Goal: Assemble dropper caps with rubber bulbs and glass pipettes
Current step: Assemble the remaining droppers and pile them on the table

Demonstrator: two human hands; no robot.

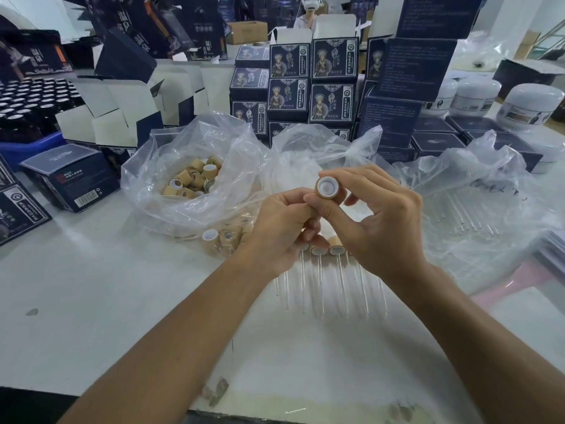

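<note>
My right hand (376, 221) pinches a tan dropper cap (326, 187) between thumb and fingers, its white inside facing me. My left hand (281, 231) is curled against the cap from the left, fingers closed near its underside; what it holds is hidden. Below my hands lies a row of assembled droppers (336, 249), caps toward the back and glass pipettes (319, 289) pointing toward me. A clear plastic bag (153, 179) at centre left holds several loose tan caps (195, 179). A second bag (477, 209) at the right holds glass pipettes.
Dark blue product boxes (333, 84) are stacked behind the bags. Open white-lined cartons (122, 111) and dark bottles (27, 102) stand at the back left. White jars (532, 105) sit at the back right. A pink sheet (507, 286) lies at the right. A person sits behind the stacks.
</note>
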